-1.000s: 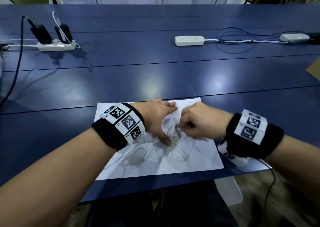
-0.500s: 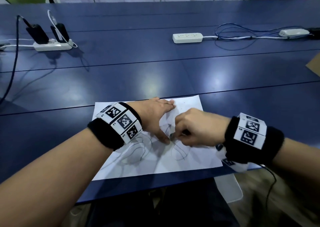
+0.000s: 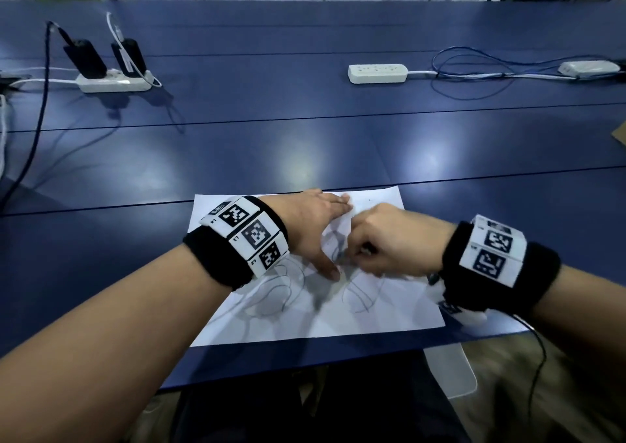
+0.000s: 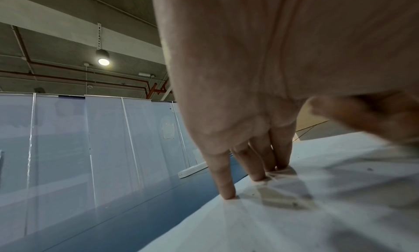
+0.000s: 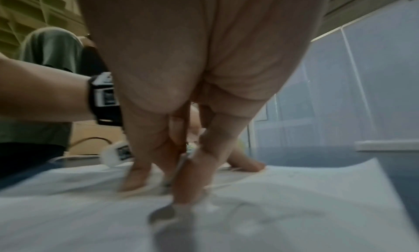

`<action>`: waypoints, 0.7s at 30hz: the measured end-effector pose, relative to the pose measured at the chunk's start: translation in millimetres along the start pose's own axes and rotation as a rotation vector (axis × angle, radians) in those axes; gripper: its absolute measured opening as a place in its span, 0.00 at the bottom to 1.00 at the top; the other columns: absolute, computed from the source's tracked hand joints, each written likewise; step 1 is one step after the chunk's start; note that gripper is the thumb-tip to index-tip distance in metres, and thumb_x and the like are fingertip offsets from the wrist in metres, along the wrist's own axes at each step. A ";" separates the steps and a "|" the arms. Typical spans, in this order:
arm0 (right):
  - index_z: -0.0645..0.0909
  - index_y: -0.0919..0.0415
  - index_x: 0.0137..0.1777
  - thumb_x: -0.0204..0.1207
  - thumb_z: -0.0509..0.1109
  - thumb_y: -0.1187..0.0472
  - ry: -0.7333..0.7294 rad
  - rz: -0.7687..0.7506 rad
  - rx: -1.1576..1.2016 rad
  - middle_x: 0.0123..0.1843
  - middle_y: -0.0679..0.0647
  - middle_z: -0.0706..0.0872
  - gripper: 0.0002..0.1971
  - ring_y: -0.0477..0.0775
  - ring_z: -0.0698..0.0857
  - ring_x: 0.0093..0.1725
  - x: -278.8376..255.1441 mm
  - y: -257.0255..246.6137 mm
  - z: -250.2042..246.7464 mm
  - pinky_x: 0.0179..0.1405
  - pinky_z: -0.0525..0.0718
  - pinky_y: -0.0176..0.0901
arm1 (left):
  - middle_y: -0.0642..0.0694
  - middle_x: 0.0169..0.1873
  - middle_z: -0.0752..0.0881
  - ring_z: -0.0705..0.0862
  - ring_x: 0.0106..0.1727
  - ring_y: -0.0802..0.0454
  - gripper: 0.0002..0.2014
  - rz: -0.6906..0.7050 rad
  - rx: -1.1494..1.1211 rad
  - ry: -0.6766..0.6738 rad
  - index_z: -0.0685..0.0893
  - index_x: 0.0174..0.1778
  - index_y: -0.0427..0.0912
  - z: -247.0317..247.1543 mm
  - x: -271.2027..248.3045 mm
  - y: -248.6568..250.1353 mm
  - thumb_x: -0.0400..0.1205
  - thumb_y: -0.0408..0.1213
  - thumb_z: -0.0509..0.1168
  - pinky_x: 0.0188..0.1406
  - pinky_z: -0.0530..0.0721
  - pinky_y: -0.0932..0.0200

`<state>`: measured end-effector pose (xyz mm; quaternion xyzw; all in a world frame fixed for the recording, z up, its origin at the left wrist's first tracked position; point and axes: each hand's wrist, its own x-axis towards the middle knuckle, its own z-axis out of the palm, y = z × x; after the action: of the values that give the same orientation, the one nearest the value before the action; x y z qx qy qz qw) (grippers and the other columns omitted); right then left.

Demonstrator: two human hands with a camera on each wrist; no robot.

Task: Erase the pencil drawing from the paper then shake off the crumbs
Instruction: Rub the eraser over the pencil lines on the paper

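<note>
On the near edge of the blue table point(image 3: 305, 110) lies the paper point(image 3: 389, 310), flat and square to the person. Much of the pencil drawing point(image 3: 271, 293) remains: looping lines show at lower left and lower centre, so erasing looks only partly done, and the shaking off of crumbs has not begun. The left hand point(image 3: 315, 229) lies spread, straight fingers point(image 4: 224, 180) pressing the sheet down. The right hand point(image 3: 389, 242) is curled, pinching a small eraser point(image 5: 174, 173) against the paper beside the left thumb. A few dark crumbs point(image 4: 294, 204) dot the sheet.
</note>
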<state>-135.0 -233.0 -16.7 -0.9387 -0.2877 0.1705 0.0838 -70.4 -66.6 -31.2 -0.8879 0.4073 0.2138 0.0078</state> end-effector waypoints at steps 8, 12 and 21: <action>0.86 0.56 0.35 0.66 0.66 0.58 0.047 0.032 -0.013 0.34 0.52 0.86 0.07 0.54 0.83 0.35 8.2 8.6 -4.5 0.38 0.81 0.45 | 0.54 0.84 0.56 0.60 0.81 0.50 0.59 -0.005 0.000 0.006 0.57 0.84 0.49 1.4 0.1 -2.7 0.61 0.70 0.74 0.81 0.61 0.56; 0.86 0.55 0.37 0.66 0.68 0.59 -0.014 0.006 0.009 0.34 0.52 0.87 0.05 0.52 0.83 0.35 3.8 3.9 -0.6 0.39 0.81 0.42 | 0.53 0.84 0.54 0.56 0.83 0.51 0.59 0.003 -0.007 0.001 0.55 0.85 0.48 1.9 0.4 -3.1 0.63 0.68 0.74 0.82 0.55 0.60; 0.86 0.56 0.35 0.67 0.67 0.60 0.007 -0.022 0.030 0.35 0.52 0.87 0.06 0.51 0.83 0.34 8.2 5.0 -0.1 0.37 0.80 0.39 | 0.52 0.84 0.57 0.58 0.82 0.51 0.58 0.011 -0.017 0.011 0.59 0.84 0.49 2.6 2.0 -4.8 0.60 0.68 0.76 0.82 0.60 0.55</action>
<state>-126.1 -232.5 -20.2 -0.9347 -0.2952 0.1704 0.1008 -66.8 -64.4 -35.1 -0.8868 0.4106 0.2124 -0.0031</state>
